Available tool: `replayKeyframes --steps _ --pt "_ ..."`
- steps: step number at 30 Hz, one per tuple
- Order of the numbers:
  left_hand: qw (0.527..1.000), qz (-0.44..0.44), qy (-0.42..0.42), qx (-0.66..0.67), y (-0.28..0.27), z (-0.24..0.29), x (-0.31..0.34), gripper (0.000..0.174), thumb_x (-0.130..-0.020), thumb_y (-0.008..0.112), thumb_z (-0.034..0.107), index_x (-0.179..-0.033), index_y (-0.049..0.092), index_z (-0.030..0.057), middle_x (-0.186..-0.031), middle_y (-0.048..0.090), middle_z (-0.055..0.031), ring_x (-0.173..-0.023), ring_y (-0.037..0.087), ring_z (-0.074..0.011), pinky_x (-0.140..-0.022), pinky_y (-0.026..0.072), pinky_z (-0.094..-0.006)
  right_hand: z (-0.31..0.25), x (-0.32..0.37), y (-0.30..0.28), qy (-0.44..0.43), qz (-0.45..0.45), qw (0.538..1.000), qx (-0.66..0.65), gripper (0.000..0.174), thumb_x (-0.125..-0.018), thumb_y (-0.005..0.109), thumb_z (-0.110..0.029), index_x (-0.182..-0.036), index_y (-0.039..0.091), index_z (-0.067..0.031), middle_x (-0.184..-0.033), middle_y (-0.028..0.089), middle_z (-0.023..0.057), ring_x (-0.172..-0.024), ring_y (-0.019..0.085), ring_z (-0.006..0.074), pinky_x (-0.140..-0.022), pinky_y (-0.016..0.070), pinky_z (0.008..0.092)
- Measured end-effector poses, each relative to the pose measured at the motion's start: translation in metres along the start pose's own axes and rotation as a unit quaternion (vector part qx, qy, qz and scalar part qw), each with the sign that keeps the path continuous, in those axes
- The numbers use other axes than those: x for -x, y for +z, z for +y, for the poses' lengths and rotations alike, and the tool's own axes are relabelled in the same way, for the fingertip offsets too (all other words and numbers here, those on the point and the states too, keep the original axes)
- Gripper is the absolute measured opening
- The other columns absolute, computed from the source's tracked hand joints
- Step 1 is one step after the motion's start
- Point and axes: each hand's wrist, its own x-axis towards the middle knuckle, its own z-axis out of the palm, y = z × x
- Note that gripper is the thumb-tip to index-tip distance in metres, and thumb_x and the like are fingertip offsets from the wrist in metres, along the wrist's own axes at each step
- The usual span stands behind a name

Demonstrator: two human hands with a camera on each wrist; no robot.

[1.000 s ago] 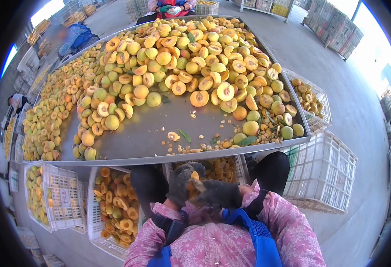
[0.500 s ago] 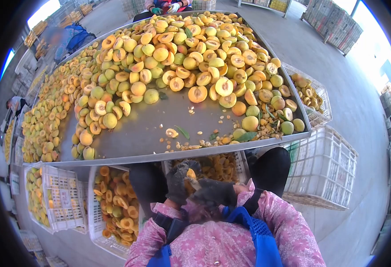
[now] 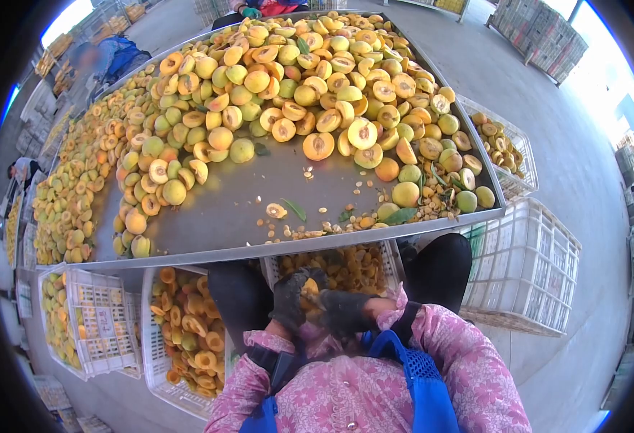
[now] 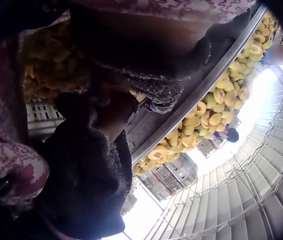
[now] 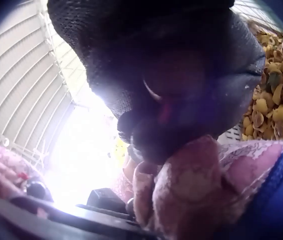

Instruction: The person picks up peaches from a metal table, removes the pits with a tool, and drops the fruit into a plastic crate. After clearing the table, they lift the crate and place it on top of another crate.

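My dark-gloved left hand (image 3: 290, 297) grips an orange fruit piece (image 3: 309, 289) above the crate between my legs. From the other side, my gloved right hand (image 3: 344, 312) meets it, with its fingers bunched at the piece's lower edge. Whether a tool is between the hands, I cannot tell. In the right wrist view the right glove (image 5: 181, 65) fills the upper middle and hides its fingertips. The crate of fruit halves (image 3: 349, 273) lies just beyond the hands. Halved yellow fruit (image 3: 319, 146) is heaped on the metal table (image 3: 223, 209).
The table's raised front edge (image 3: 187, 257) runs just ahead of my knees. Left of my legs is a crate of orange halves (image 3: 200, 330), beside a crate of greener fruit (image 3: 55, 310). A white crate (image 3: 522, 270) stands at right. Stones and leaves litter the tabletop. Other people are around the table.
The head view has shifted slightly, so the heap sits higher in it. My right fingers have closed in on the fruit piece, and the pale tip between the hands is no longer distinct.
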Motion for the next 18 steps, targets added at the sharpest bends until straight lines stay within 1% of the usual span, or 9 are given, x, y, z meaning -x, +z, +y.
replayKeyframes --steps 2,3,5,9,10,11,13,15,18 --pt "0.977 0.023 -0.097 0.191 0.003 0.011 -0.002 0.026 -0.083 0.062 0.01 -0.107 0.064 -0.0001 -0.1 0.069 -0.0122 -0.089 0.067 -0.0225 -0.081 0.0525 -0.032 0.042 -0.028 0.01 -0.214 0.004 0.969 0.125 0.028 -0.087 0.059 -0.02 -0.101 0.057 0.0042 -0.069 0.06 0.012 -0.053 0.059 0.0216 -0.047 0.0461 0.0348" --pt "0.907 0.047 -0.188 0.373 0.004 0.018 -0.004 0.025 -0.085 0.061 0.011 -0.106 0.064 -0.0016 -0.1 0.069 -0.012 -0.089 0.066 -0.0214 -0.08 0.0527 -0.0315 0.031 -0.022 0.008 -0.214 0.002 0.969 0.125 0.028 -0.087 0.059 -0.02 -0.101 0.057 0.0042 -0.069 0.06 0.012 -0.053 0.059 0.0216 -0.047 0.0461 0.0348" --pt "0.888 0.059 -0.193 0.413 0.002 0.037 -0.009 0.024 -0.087 0.059 0.012 -0.106 0.064 -0.003 -0.099 0.068 -0.0116 -0.088 0.066 -0.0207 -0.08 0.0528 -0.031 -0.004 0.0 0.001 -0.01 -0.038 0.986 -0.16 0.031 -0.089 0.058 -0.022 -0.107 0.057 0.0036 -0.07 0.057 0.0078 -0.053 0.057 0.0205 -0.048 0.0449 0.033" --pt "0.914 0.084 -0.177 0.354 0.001 0.024 -0.011 0.035 -0.098 0.045 0.024 -0.116 0.058 -0.003 -0.103 0.065 -0.0104 -0.09 0.063 -0.018 -0.082 0.0526 -0.0304 0.045 -0.025 0.009 -0.155 -0.135 0.938 -0.279 0.034 -0.094 0.051 -0.024 -0.115 0.052 0.0027 -0.071 0.055 0.005 -0.055 0.055 0.0178 -0.049 0.044 0.0302" --pt "0.914 0.085 -0.176 0.355 0.004 0.002 -0.01 0.035 -0.098 0.045 0.024 -0.116 0.058 -0.003 -0.103 0.065 -0.0104 -0.09 0.063 -0.018 -0.082 0.0526 -0.0304 0.041 -0.018 0.008 -0.058 -0.25 0.802 -0.54 0.036 -0.096 0.047 -0.025 -0.119 0.048 0.0024 -0.072 0.055 0.0052 -0.056 0.055 0.0165 -0.05 0.0436 0.0292" --pt "0.96 0.118 -0.097 0.236 0.01 -0.03 -0.006 0.036 -0.098 0.044 0.025 -0.119 0.056 -0.0011 -0.106 0.064 -0.01 -0.093 0.062 -0.018 -0.082 0.0526 -0.0301 0.035 -0.011 0.006 0.046 -0.338 0.577 -0.742 0.038 -0.098 0.044 -0.027 -0.123 0.044 0.0021 -0.073 0.055 0.0054 -0.056 0.054 0.0152 -0.05 0.0432 0.0283" --pt "0.982 0.149 -0.015 0.11 0.014 -0.015 -0.01 0.036 -0.098 0.044 0.026 -0.121 0.055 0.0008 -0.109 0.062 -0.0096 -0.096 0.061 -0.0179 -0.082 0.0527 -0.0298 0.02 0.003 0.002 0.048 -0.317 0.591 -0.74 0.04 -0.099 0.042 -0.028 -0.125 0.041 0.0016 -0.074 0.055 0.0051 -0.055 0.053 0.0139 -0.05 0.0427 0.0277" --pt "0.757 0.127 -0.166 0.619 0.022 0.044 -0.018 0.037 -0.099 0.043 0.027 -0.127 0.051 0.0053 -0.116 0.059 -0.0089 -0.101 0.06 -0.0199 -0.082 0.053 -0.0321 0.024 0.003 0.002 0.05 -0.294 0.604 -0.739 0.042 -0.1 0.039 -0.03 -0.127 0.039 0.001 -0.074 0.054 0.0048 -0.054 0.051 0.0126 -0.049 0.0423 0.027" --pt "0.741 0.088 -0.161 0.646 0.021 0.029 -0.019 0.032 -0.097 0.045 0.024 -0.123 0.056 0.0078 -0.108 0.062 -0.0091 -0.096 0.062 -0.0248 -0.083 0.0532 -0.0355 0.036 0.0 0.0 -0.096 -0.342 0.656 -0.666 0.039 -0.1 0.041 -0.029 -0.125 0.042 0.0014 -0.072 0.052 0.0034 -0.052 0.048 0.0108 -0.047 0.0408 0.0262"
